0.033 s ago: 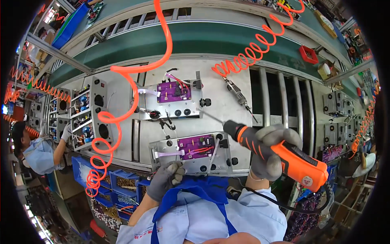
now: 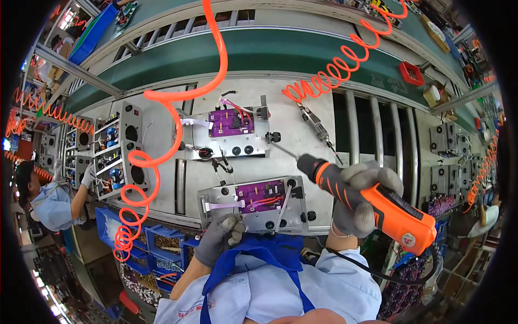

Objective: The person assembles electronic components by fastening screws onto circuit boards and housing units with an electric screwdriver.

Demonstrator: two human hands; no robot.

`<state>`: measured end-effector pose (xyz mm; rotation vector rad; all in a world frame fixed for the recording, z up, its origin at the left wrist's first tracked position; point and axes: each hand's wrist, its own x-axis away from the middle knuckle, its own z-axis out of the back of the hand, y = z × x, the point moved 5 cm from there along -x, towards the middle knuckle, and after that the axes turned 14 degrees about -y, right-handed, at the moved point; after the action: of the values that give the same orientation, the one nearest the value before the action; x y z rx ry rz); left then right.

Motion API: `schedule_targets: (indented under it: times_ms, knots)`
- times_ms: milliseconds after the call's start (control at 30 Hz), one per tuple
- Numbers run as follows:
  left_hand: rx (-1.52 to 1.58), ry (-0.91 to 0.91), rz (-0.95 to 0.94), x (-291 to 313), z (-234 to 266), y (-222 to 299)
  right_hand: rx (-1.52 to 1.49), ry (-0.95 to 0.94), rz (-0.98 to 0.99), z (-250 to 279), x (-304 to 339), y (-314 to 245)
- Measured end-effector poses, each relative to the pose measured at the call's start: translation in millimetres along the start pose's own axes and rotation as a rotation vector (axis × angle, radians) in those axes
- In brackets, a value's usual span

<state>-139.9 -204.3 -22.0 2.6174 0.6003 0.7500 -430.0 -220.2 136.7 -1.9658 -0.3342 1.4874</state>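
Observation:
An orange and black electric screwdriver is in my right hand, whose grey-gloved fingers wrap round its grip. Its long bit points up and left, the tip close to the black knob on the farther metal chassis. I cannot tell whether the tip touches anything. On that chassis sits a purple circuit board with wires. A nearer chassis carries another purple board. My left hand, also gloved, has its fingers curled at the nearer chassis's front left edge; what they hold, if anything, is hidden.
An orange coiled hose hangs left of the chassis. A second tool lies on the metal worktop under another coil. Metal rollers stand to the right. Blue parts bins are at lower left. A co-worker handles chassis farther left.
The screwdriver's bit tip has shifted slightly to the right. My left hand and both chassis look unmoved.

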Motion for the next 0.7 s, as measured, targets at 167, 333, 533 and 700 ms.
schedule_targets:
  times_ms: [167,333,533,700]
  knots:
    - [-0.006,0.025,-0.033,-19.8,-4.8,14.5,0.071,-0.159,-0.154,-21.3,-34.5,78.5]
    - [0.038,0.059,-0.036,-30.3,-1.3,21.4,0.02,-0.289,-0.357,-61.4,-63.0,133.1]
    - [0.096,0.114,-0.037,-38.5,5.2,32.1,0.133,-0.43,-0.302,-72.6,-64.5,159.7]
    - [0.107,0.032,-0.095,-35.1,4.1,44.5,-0.043,-0.16,-0.232,-61.4,-65.7,127.2]
